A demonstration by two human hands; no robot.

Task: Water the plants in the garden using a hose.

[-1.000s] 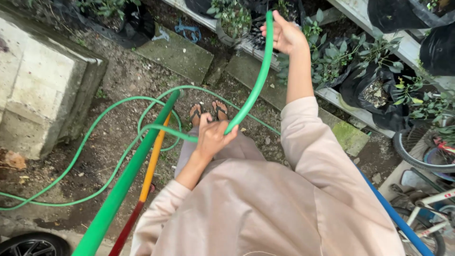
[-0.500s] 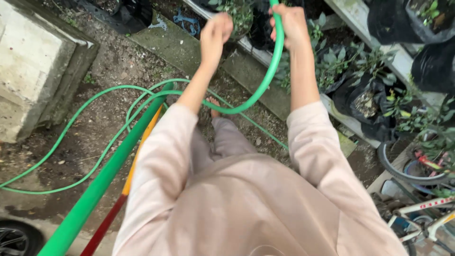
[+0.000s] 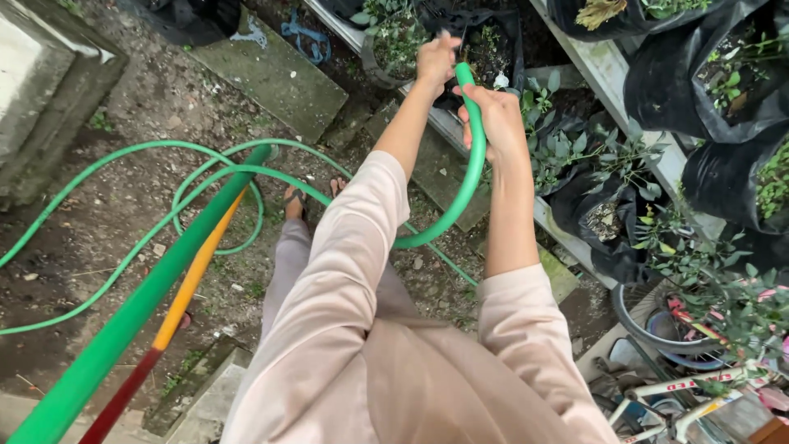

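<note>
While closed fully round the flexible green rubber garden hose (image 3: 460, 193) just below its cut end, holds firm with the right hand (image 3: 493, 115), high and far over the black plastic grow bags of leafy plants (image 3: 608, 222). Meets that end with the left hand (image 3: 436, 59); cannot tell whether that grip pinches the tip or only touches it. Judged from the arc: best to support the tip with both grips and let the slack hang in an easy curve, without kinking. Trails down past the knees to loose loops on the bare dirt (image 3: 123, 238) at left. Mind the slanted green pole (image 3: 140, 304) and yellow-and-red pole (image 3: 193, 279) near left, the white bicycle frame (image 3: 682, 395) near right. Most open room lies far left, toward the mossy paving slab (image 3: 271, 74).
</note>
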